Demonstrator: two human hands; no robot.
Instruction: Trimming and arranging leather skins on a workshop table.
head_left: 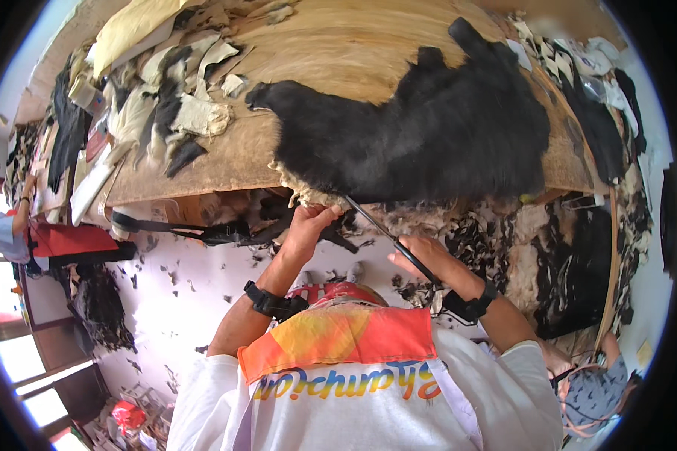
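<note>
A black fur hide (429, 128) lies across the wooden table, its near edge hanging slightly over the front. At its lower left corner a pale, ragged strip of skin side (301, 186) is turned up. My left hand (314, 225) pinches this pale edge, fingers closed. My right hand (431, 259) is closed round the black handle of a long slim tool (374, 220) with a narrow metal shaft. The tool's tip meets the hide's near edge, just right of my left hand. Whether it is a blade cannot be told.
The wooden table (226, 167) carries pale and black hide scraps (203, 116) at left. Dark fur scraps (478, 244) are heaped beneath it. One person (11, 225) stands far left; another (594, 391) is at lower right. A black strap (180, 228) hangs under the table edge.
</note>
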